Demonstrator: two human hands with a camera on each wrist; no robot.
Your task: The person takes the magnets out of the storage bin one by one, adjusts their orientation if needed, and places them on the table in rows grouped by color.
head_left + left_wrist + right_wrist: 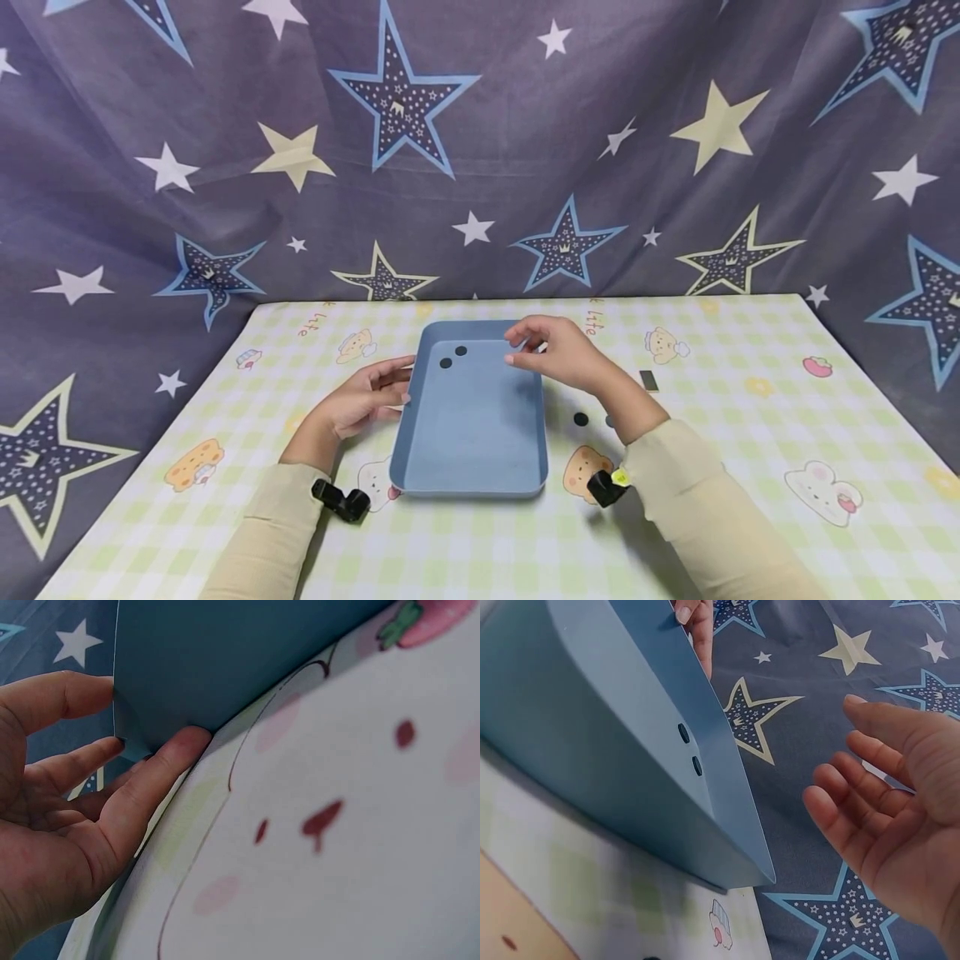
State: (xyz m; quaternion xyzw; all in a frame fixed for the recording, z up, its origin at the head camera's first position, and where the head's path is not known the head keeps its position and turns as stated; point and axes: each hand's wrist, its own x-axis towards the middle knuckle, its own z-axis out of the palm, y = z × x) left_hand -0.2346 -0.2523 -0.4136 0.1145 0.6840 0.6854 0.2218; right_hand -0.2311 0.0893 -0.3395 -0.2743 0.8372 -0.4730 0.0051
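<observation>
A blue rectangular tray (pixel 480 417) lies on the table, with two small black discs (pixel 446 363) inside near its far left corner. My left hand (pixel 372 396) is at the tray's left side. In the left wrist view its extended fingers (pixel 154 776) touch the outer wall. Above the far right part of the tray, my right hand (pixel 566 354) hovers with loosely bent fingers. The right wrist view shows nothing between the thumb and fingers of that hand (pixel 900 802).
To the right of the tray lies another black disc (pixel 581 419); one more disc (pixel 610 422) is partly hidden by the right forearm. A small dark rectangular piece (pixel 648 381) lies beyond that arm. A star-patterned curtain (pixel 480 167) hangs behind the checked tablecloth (pixel 750 433).
</observation>
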